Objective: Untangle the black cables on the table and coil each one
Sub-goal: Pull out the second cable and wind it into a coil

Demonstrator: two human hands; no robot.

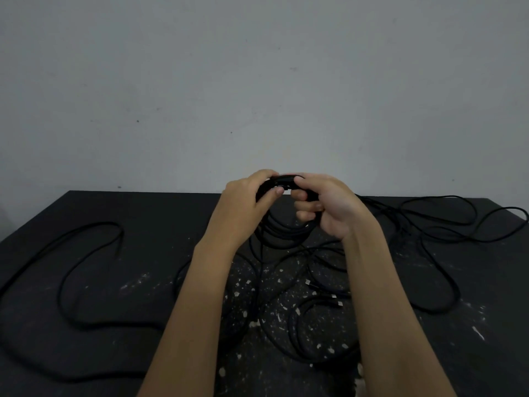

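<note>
While cables (86, 282) sprawl — hands (243, 202) clutch coil (282, 224).

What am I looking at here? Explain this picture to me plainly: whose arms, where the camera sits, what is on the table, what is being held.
There is no machine. A person wears a camera on the head, so the single picture looks forward and down at their own bare arms. The left hand and the right hand together grip a coiled bundle of black cable, raised above a dark, paint-flecked table. Loose black cable sprawls to the left, more loose loops lie to the right, and metal-tipped plugs rest near the middle.
</note>
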